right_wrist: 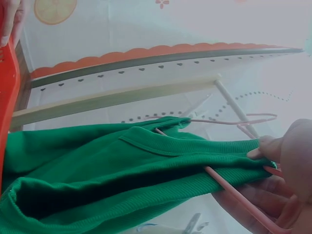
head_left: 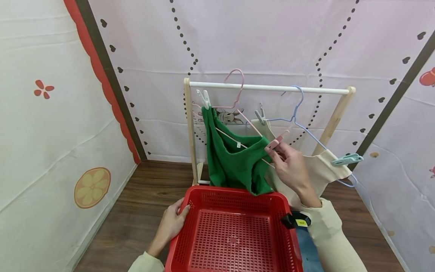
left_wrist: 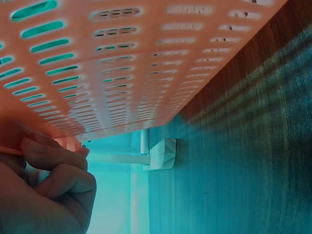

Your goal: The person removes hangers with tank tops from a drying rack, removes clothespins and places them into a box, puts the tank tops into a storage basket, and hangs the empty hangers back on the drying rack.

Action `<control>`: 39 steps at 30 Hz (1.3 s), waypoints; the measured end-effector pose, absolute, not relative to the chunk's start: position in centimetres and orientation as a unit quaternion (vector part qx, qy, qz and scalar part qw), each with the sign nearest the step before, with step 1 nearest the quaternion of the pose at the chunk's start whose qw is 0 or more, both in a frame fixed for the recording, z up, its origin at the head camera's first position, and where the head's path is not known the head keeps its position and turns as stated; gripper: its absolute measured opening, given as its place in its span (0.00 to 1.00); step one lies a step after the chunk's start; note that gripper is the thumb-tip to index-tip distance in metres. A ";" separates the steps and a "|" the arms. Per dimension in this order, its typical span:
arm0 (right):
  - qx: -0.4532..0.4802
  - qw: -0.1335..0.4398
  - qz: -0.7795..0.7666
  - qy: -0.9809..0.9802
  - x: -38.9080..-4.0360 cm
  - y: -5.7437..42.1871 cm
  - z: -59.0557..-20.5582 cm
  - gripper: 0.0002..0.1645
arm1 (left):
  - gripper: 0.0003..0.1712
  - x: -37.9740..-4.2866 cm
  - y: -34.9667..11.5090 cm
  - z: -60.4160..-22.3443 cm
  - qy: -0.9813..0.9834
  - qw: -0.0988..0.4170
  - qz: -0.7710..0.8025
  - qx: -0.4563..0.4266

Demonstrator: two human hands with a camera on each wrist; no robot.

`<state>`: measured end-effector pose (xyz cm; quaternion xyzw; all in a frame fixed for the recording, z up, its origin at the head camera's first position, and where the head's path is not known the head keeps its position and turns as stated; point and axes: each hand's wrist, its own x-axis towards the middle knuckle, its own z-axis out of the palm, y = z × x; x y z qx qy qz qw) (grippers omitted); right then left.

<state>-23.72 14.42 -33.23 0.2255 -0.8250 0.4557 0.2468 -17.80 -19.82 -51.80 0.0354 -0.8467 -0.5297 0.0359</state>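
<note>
- The left hand had its fingers closed over the left rim of the red perforated plastic basket.
- Beyond the basket, the right hand pinched a small pink clothespin at a corner of the green cloth garment.
- That garment hung at the basket's far rim on a thin pink hanger.
- Behind the basket, rightward, a cream cloth garment hung from a blue hanger.

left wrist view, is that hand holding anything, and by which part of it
Yes, the left hand grips the red basket by the left side of its rim, near the far corner.
</note>
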 end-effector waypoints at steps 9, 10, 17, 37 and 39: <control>0.244 0.260 0.448 -0.820 -22.8 15.2 -32.7 0.05 | 0.25 -17.8 -19.8 -51.8 -0.849 0.036 -0.526 0.038; 0.246 0.261 0.449 -0.818 -22.7 15.3 -32.7 0.04 | 0.26 -17.8 -19.8 -51.8 -0.850 0.036 -0.524 0.038; 0.251 0.262 0.452 -0.815 -21.7 16.2 -32.4 0.03 | 0.25 -17.8 -19.8 -51.9 -0.854 0.038 -0.518 0.036; 0.237 0.270 0.430 -0.828 -18.4 18.7 -31.4 0.04 | 0.25 -17.7 -19.8 -51.8 -0.852 0.035 -0.522 0.037; 0.238 0.275 0.426 -0.828 -18.1 18.9 -31.4 0.06 | 0.25 -17.7 -19.8 -51.8 -0.850 0.034 -0.524 0.038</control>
